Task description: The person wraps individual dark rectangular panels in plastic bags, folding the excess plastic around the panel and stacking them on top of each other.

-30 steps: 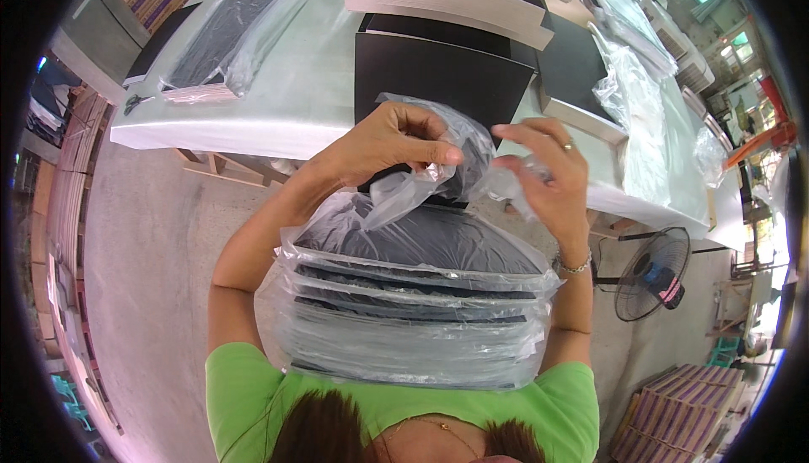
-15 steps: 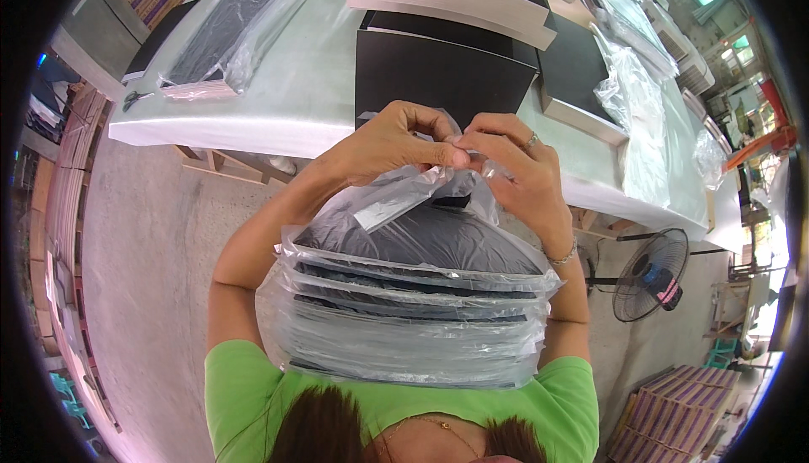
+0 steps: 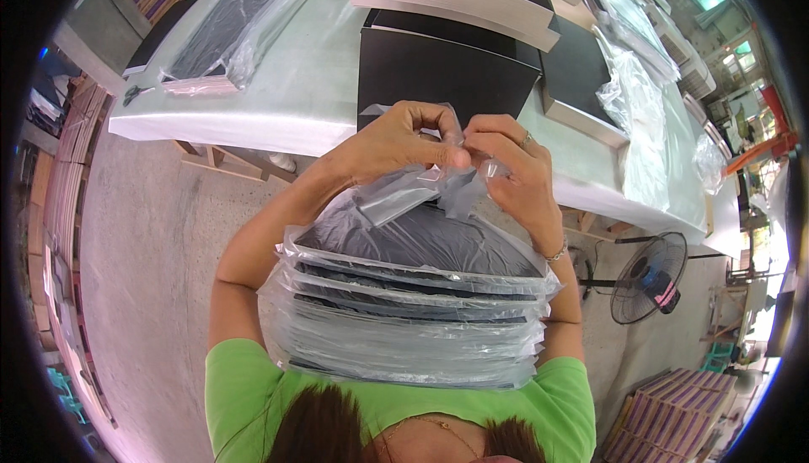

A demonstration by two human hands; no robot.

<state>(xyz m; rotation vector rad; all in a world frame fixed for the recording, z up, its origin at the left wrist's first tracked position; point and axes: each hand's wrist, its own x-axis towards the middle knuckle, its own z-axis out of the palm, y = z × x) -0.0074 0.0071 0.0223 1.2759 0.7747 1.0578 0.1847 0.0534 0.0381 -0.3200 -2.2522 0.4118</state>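
Both hands pinch the loose end of a clear plastic bag [image 3: 392,198] above a stack of bagged black sheets or boards [image 3: 413,328] close to my body. My left hand [image 3: 404,139] has thumb and fingers closed on the film. Beside it, almost touching, my right hand [image 3: 518,164] grips the film too, fingers curled; it wears a ring and a bracelet. A dark flat item [image 3: 421,240] shows through the wrinkled top bag. Exactly what the fingertips press together is partly hidden by the fingers.
Ahead is a table with a pale cover [image 3: 320,101], bearing black boards [image 3: 447,71] in stacks, a bagged black bundle [image 3: 232,37], scissors [image 3: 135,94] and loose plastic film [image 3: 636,109]. A fan [image 3: 649,278] stands at right; wrapped cartons [image 3: 670,417] lie lower right.
Both hands keep their pinch on the bag's end, with the fingers shifted slightly. Less of the dark item shows through the bag opening below them. The stack has barely moved.
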